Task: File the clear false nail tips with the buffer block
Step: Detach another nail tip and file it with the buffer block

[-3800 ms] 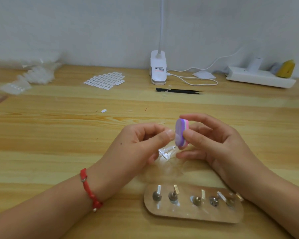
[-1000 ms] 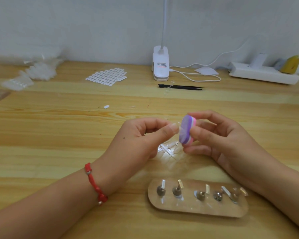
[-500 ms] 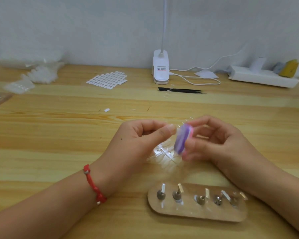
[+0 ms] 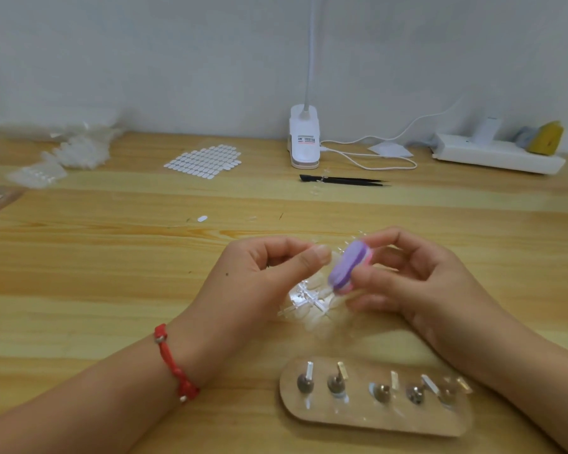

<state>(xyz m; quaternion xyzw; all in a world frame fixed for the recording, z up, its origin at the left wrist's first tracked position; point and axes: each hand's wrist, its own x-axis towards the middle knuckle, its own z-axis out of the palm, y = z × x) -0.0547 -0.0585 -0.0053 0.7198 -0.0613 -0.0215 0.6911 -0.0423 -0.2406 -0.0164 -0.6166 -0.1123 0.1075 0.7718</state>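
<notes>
My right hand (image 4: 420,283) grips a small purple and pink buffer block (image 4: 346,265), tilted and blurred with motion. My left hand (image 4: 259,283) pinches a clear false nail tip (image 4: 333,253) between thumb and forefinger, right against the block's purple face; the tip is barely visible. Below the hands, a clear strip of several more nail tips (image 4: 309,303) lies on the wooden table (image 4: 95,273).
A wooden oval stand (image 4: 374,417) with several metal pegs sits near the front edge. Farther back are black tweezers (image 4: 341,180), a white clip lamp base (image 4: 304,139), a sheet of white stickers (image 4: 204,160), clear bags (image 4: 76,149) at left and a power strip (image 4: 495,154) at right.
The buffer block has tilted and slid down along the pinched nail tip in my right hand. My left hand has stayed in place.
</notes>
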